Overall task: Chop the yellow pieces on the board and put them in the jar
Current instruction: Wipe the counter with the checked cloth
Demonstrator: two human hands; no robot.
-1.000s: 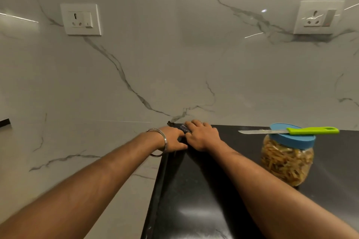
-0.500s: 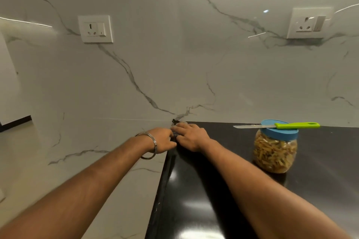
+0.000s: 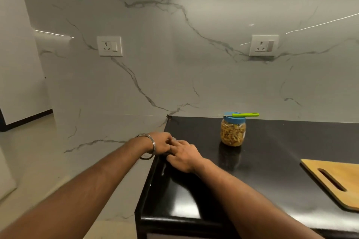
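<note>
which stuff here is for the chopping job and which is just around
For the job:
jar with blue lid
green-handled knife lying across the lid
wooden board

Just there:
two wall sockets
bracelet on the left wrist
black counter

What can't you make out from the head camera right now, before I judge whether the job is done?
- Cutting board, head view: its right part is cut off by the frame edge, so any yellow pieces there are unseen.
- Left hand and right hand: the fingers overlap at the counter edge; whether they hold anything is hidden.
- Knife on the jar lid: blade too small and pale to make out.
</note>
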